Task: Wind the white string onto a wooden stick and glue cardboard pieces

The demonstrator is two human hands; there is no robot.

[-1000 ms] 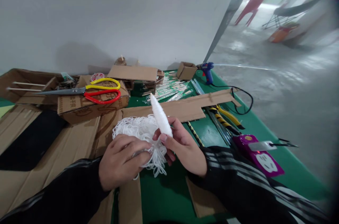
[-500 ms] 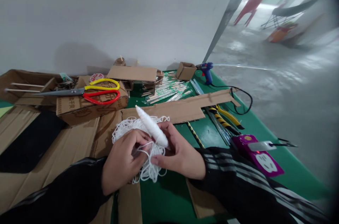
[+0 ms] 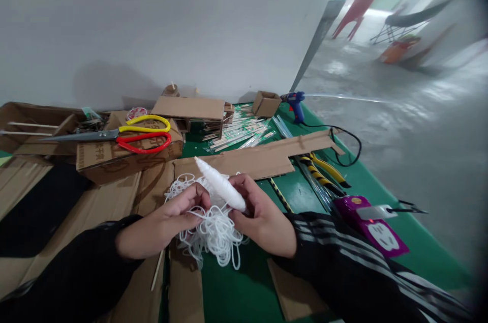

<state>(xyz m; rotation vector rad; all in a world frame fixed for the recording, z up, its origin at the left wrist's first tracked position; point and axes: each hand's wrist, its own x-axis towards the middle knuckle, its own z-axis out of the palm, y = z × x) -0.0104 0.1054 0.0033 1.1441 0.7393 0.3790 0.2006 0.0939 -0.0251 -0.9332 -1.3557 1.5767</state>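
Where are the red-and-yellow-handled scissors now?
In the head view, the scissors lie at left on a printed cardboard box, blades pointing left, beyond the left hand.

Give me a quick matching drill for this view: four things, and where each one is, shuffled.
Things:
1. scissors
2. white wound spindle
3. glue gun
4. loose white string

Places:
A. held in the right hand
B. bunched up, touching the left hand
C. lying on a printed cardboard box
D. beside a small open cardboard box

Pairs: 1-C, 2-A, 3-D, 4-B
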